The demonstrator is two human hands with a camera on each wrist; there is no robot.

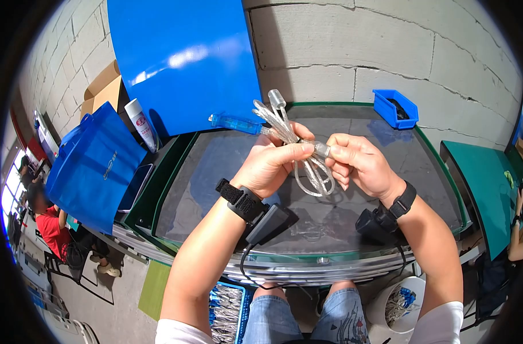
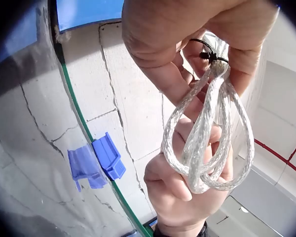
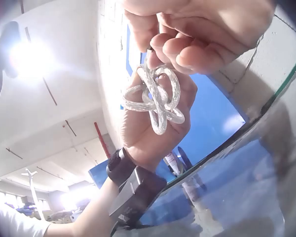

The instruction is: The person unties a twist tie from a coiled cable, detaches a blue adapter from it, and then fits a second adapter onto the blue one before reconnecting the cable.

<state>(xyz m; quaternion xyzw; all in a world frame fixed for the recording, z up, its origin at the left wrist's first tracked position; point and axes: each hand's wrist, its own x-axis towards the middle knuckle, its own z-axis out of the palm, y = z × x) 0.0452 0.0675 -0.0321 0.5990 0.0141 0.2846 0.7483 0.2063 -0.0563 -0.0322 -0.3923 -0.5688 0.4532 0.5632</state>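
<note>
A pale block wall [image 1: 342, 40] rises beyond the hands, and the dark-topped bench [image 1: 410, 178], edged in green, lies below them. A large, shiny blue board [image 1: 187, 86] leans up beyond the left hand [image 1: 267, 163]. Off past the right hand [image 1: 362, 163] is a green table [image 1: 473, 178], and to the left of the left hand hangs a blue bag [image 1: 89, 166]. Farther out on that side, a person in a red shirt [image 1: 50, 232] sits. Below the hands, under the front edge of the bench, are a white bucket [image 1: 417, 292] on the right and a blue crate [image 1: 247, 304] on the left, each with cables in it. A cardboard box [image 1: 104, 86] and a spray can [image 1: 141, 123] stand beyond the left hand, off to its left; a small blue bin [image 1: 408, 122] with something dark inside sits beyond the right hand. The left hand grips a coiled silvery cable [image 1: 277, 127] held above the bench, its loops hanging between the hands. A blue plug [image 1: 235, 122] points out leftward from the left hand, and a clear cap [image 1: 277, 100] sticks up beyond it. The right hand pinches a small clear end piece [image 1: 321, 149] of the cable, close beside the left thumb. A thin black tie [image 2: 213, 57] circles the coil at the left fingers.
</note>
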